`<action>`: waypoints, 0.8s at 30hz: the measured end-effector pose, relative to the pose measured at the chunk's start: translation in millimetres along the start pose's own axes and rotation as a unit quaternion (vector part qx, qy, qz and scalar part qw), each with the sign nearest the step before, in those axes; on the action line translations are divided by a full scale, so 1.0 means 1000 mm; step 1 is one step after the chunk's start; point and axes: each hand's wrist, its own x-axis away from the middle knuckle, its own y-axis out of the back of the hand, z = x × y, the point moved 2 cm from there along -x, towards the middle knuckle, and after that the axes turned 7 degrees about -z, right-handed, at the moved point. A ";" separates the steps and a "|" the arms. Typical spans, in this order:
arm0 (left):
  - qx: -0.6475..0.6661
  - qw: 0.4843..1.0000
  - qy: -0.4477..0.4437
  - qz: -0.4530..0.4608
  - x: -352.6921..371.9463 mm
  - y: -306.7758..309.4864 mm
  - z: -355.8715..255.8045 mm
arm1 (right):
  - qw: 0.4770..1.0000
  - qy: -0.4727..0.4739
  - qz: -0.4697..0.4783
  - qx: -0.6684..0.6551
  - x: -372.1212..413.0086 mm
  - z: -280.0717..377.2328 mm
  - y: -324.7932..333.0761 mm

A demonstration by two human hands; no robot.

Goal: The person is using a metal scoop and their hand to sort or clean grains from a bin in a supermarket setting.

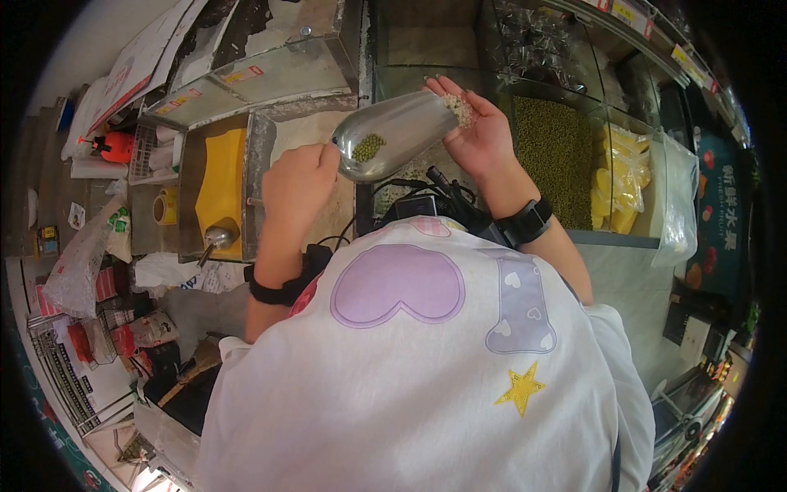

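A shiny metal scoop is held up in front of my chest, with a small heap of green beans inside it. My left hand grips the scoop's rounded left end. My right hand is cupped palm-up at the scoop's narrow right end. A little pile of pale grains lies on its fingers, right where the scoop's tip touches them. Both wrists wear black bands.
A glass-fronted bin of green beans is at the right, with yellow packets beside it. At the left, a bin of yellow grain holds another scoop. Further left are a tape roll, plastic bags and packaged goods.
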 end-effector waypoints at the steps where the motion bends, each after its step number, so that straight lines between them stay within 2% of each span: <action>1: 0.010 1.000 0.001 0.007 0.000 0.001 0.000 | 1.000 0.000 -0.001 0.001 0.000 0.000 0.000; 11: 0.032 0.999 -0.002 0.005 0.002 0.010 -0.003 | 1.000 -0.012 -0.013 0.003 0.003 0.001 -0.006; 14: 0.029 0.999 -0.013 0.004 0.001 0.011 -0.002 | 0.997 -0.014 -0.017 0.073 0.007 -0.001 -0.013; 19: 0.039 0.999 -0.025 0.028 -0.002 0.013 0.001 | 0.991 -0.069 0.063 0.092 0.007 -0.003 -0.013; 24: 0.034 0.998 -0.018 0.040 -0.001 0.018 -0.001 | 0.991 -0.063 0.076 0.089 0.007 -0.003 -0.013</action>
